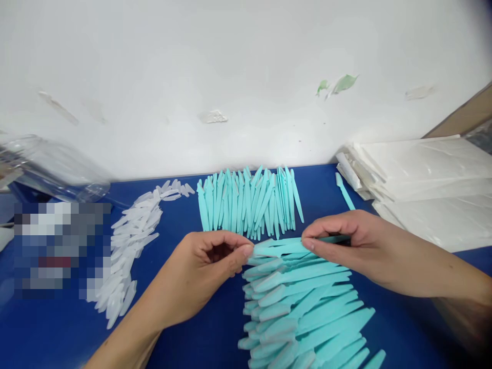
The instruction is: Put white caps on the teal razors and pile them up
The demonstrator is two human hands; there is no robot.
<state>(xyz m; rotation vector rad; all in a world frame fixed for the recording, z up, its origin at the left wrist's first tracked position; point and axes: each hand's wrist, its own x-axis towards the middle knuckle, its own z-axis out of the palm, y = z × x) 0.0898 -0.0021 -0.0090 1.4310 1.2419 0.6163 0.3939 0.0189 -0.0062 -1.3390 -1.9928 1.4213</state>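
Observation:
A turquoise eyebrow razor lies level between my two hands, above the far end of a long pile. My left hand is closed in a pinch at its head end, where the fingertips cover the tip; a cap there cannot be made out clearly. My right hand pinches the handle between thumb and forefinger. Below both hands spreads the heap of turquoise razors, their heads in pale translucent covers pointing left. Behind the hands, another row of turquoise razors stretches toward the wall.
Translucent white caps lie in a curved heap on the blue table at left. One razor rests apart near white plastic bags at right. A clear plastic bag sits at far left. A white wall bounds the back.

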